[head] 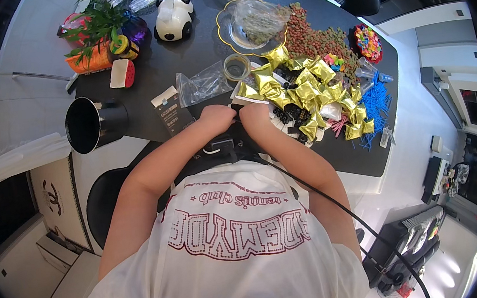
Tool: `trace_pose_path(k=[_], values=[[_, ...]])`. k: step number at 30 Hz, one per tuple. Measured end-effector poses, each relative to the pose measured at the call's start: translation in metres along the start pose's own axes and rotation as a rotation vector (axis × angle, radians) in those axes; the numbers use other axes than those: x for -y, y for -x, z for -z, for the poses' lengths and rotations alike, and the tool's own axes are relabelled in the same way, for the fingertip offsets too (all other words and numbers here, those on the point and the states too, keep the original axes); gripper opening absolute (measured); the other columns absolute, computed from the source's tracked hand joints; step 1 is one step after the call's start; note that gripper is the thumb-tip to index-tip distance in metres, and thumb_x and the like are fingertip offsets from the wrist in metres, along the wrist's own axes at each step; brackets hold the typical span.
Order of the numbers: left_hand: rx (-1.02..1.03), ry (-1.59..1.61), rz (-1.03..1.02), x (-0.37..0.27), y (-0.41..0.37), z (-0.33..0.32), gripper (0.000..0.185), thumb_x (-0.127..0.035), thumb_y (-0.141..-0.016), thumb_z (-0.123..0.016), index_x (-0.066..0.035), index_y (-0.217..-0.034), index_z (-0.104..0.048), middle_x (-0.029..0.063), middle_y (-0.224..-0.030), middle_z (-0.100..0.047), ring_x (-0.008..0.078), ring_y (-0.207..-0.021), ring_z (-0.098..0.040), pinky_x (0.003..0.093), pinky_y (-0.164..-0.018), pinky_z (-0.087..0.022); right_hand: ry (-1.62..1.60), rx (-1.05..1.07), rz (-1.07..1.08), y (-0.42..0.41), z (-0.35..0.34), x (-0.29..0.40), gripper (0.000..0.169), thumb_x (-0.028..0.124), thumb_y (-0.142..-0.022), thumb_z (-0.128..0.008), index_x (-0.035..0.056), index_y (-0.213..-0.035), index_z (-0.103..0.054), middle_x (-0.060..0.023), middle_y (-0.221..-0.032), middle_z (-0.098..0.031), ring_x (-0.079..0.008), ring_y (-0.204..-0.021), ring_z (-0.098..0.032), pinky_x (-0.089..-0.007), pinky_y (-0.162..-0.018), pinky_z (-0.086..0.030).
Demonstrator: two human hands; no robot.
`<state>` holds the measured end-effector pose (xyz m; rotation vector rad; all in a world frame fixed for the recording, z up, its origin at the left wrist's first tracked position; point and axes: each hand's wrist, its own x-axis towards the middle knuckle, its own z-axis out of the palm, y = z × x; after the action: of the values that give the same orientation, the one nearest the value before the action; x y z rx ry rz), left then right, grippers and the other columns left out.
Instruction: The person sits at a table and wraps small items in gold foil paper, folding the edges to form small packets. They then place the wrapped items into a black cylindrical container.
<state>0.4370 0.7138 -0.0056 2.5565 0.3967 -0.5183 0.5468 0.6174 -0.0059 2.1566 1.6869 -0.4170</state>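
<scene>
My left hand (219, 118) and my right hand (255, 115) are nearly together at the near edge of the dark table, their fingers curled around a small dark item (236, 108). Its kind is unclear, and my fingertips are hidden. A white-edged dark piece (249, 100) lies just beyond my right hand. Left of my left hand is a dark printed cardboard box (173, 114). A clear plastic bag (204, 84) and a round clear container (236, 67) lie beyond my hands. Gold foil packets (308, 86) are heaped to the right, over small black pieces (289, 113).
A black cylindrical bin (85, 124) stands at the left. Farther back are a panda figure (173, 17), a scalloped glass bowl (227, 31) holding a bag, and loose red and green pellets (311, 34). Blue sticks (377, 109) spread at the right. A black cable (337, 201) crosses my right arm.
</scene>
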Motion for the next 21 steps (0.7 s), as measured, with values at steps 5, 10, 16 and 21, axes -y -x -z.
trace_pose_path(k=[5,10,16,21], values=[[-0.006,0.004,-0.016,0.002,-0.002,-0.002,0.019,-0.029,-0.08,-0.063,-0.011,-0.084,-0.067,0.0106,-0.087,-0.067,0.0298,-0.086,-0.064,0.0437,-0.07,-0.052,-0.011,0.073,0.087,0.0,0.007,-0.005,0.016,0.013,-0.079,-0.057,0.0108,-0.081,-0.073,-0.0082,-0.083,-0.07,-0.0236,-0.078,-0.068,-0.035,-0.06,-0.052],[0.009,0.017,0.002,0.006,-0.002,-0.002,0.021,-0.027,-0.078,-0.062,-0.012,-0.091,-0.068,0.0123,-0.087,-0.067,0.0312,-0.087,-0.063,0.0444,-0.071,-0.051,-0.115,0.034,0.135,0.011,0.009,-0.021,0.016,0.014,-0.08,-0.056,0.0091,-0.081,-0.071,-0.0102,-0.08,-0.068,-0.027,-0.079,-0.067,-0.0394,-0.062,-0.053],[0.007,-0.013,-0.007,0.006,-0.002,-0.005,0.018,-0.026,-0.078,-0.062,-0.012,-0.088,-0.069,0.011,-0.086,-0.067,0.0291,-0.086,-0.064,0.0433,-0.07,-0.052,-0.284,0.07,0.084,0.042,0.004,-0.033,0.021,0.026,-0.087,-0.053,0.0095,-0.093,-0.065,-0.0107,-0.083,-0.066,-0.0291,-0.078,-0.065,-0.0424,-0.065,-0.052],[0.013,-0.023,-0.014,0.003,-0.002,-0.003,0.017,-0.026,-0.077,-0.063,-0.012,-0.085,-0.069,0.0104,-0.086,-0.067,0.0286,-0.086,-0.065,0.0427,-0.069,-0.052,-0.403,0.083,0.153,0.049,0.012,-0.033,0.032,0.035,-0.087,-0.055,0.0069,-0.101,-0.063,-0.0145,-0.089,-0.066,-0.0297,-0.079,-0.065,-0.0426,-0.066,-0.052]])
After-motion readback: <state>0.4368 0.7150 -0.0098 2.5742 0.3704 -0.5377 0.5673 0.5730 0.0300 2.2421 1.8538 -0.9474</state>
